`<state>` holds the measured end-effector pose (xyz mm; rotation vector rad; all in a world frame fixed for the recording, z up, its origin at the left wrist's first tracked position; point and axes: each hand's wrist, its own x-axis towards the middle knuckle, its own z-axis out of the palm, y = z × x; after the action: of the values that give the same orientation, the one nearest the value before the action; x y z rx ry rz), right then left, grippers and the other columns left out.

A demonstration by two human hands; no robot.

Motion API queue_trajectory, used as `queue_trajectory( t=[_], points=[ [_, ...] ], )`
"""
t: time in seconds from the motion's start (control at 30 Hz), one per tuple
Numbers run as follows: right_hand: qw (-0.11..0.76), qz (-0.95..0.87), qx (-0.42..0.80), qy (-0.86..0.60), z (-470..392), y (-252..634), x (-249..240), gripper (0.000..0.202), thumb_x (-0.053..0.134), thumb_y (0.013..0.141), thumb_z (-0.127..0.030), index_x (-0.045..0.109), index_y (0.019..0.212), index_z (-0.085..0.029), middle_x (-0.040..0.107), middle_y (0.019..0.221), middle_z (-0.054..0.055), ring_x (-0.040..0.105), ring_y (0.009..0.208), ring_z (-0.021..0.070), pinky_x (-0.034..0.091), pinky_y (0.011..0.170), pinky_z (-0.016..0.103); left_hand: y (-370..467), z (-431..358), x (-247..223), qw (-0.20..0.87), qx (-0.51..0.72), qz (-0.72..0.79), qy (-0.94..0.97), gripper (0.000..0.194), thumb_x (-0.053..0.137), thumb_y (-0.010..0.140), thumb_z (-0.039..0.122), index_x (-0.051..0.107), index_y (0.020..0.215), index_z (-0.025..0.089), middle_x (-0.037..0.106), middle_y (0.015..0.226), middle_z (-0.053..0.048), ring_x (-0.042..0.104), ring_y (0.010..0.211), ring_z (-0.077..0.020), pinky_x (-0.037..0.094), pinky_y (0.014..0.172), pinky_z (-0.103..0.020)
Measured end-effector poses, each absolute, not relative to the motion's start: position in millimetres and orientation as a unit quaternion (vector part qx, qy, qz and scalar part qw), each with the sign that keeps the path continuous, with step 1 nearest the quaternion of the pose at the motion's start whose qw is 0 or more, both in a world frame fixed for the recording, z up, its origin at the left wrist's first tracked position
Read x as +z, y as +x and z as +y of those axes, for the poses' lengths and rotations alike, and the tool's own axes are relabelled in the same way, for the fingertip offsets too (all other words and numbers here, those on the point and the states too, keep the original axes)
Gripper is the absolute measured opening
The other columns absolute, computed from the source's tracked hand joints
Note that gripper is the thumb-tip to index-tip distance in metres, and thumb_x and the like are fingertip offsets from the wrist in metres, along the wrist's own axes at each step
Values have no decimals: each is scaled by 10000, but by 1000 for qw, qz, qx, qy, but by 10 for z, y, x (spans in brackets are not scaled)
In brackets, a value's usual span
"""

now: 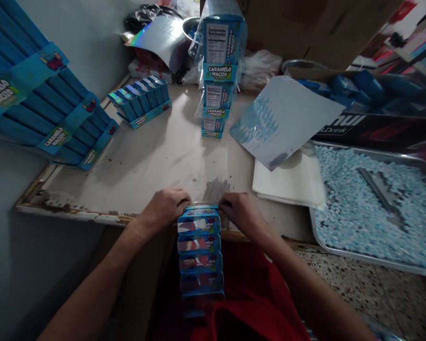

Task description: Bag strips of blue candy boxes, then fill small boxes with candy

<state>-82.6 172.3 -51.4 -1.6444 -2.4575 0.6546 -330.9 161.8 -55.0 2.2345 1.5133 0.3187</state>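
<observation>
Blue boxes (200, 264), packed in a row at lower centre of the frame, are apparently pinched at the row's upper corners by the left hand (166, 204) and right hand (244, 211). Straightening that end seems in hand; even, two-sided pressure is called for.

You had soft light on your table (145, 161), but dark corners. The blue boxes (199, 245) near you were darker at the bottom. Rainbow glare shone on the shiny back sheet (159, 39). The edges looked stretched and blurry.
</observation>
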Motion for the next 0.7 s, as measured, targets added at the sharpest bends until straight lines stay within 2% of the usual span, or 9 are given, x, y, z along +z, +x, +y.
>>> queue_trajectory(
  t=[0.13, 0.23, 0.37, 0.47, 0.57, 0.7],
  points=[
    [97, -788, 210, -571, 1733, -864, -214, 134, 646, 873, -204, 742, 780, -212, 733, 707, 20, 634, 663, 152, 289, 595, 272, -3281, 1534, -306, 175, 128, 565, 797, 282, 550, 959, 280, 746, 772, 202, 685, 859, -38, 615, 712, -139, 405, 659, -275],
    [106, -784, 179, -584, 1625, -907, -10, 140, 633, 871, -209, 727, 767, -212, 721, 690, 24, 607, 621, 153, 271, 584, 284, -3283, 1335, -235, 156, 174, 605, 761, 272, 569, 971, 349, 767, 827, 232, 723, 890, -26, 650, 748, -156, 425, 658, -281],
    [184, -764, 150, -600, 1450, -964, 109, 136, 599, 899, -215, 720, 838, -216, 732, 787, 35, 616, 666, 155, 340, 617, 277, -3322, 1207, -241, 248, 288, 619, 687, 170, 681, 899, 374, 799, 907, 253, 780, 872, -2, 708, 797, -179, 514, 715, -273],
    [189, -768, 144, -595, 1423, -973, 40, 142, 585, 914, -208, 703, 835, -207, 723, 819, 44, 624, 707, 157, 363, 639, 277, -3350, 1258, -231, 280, 282, 609, 687, 152, 712, 875, 375, 807, 915, 264, 792, 890, 10, 718, 804, -184, 534, 736, -280],
    [144, -786, 124, -589, 1477, -924, -198, 144, 581, 922, -197, 694, 833, -208, 723, 827, 37, 615, 699, 156, 320, 617, 281, -3352, 1307, -266, 160, 268, 614, 725, 160, 663, 927, 347, 798, 891, 268, 783, 949, 2, 712, 875, -188, 508, 779, -295],
    [147, -790, 56, -593, 1568, -853, -607, 147, 565, 949, -206, 676, 852, -207, 723, 854, 41, 624, 745, 165, 283, 619, 291, -3328, 1308, -485, -5, 253, 594, 764, 208, 572, 988, 296, 777, 964, 268, 769, 992, -26, 682, 952, -207, 466, 808, -319]
  ],
)
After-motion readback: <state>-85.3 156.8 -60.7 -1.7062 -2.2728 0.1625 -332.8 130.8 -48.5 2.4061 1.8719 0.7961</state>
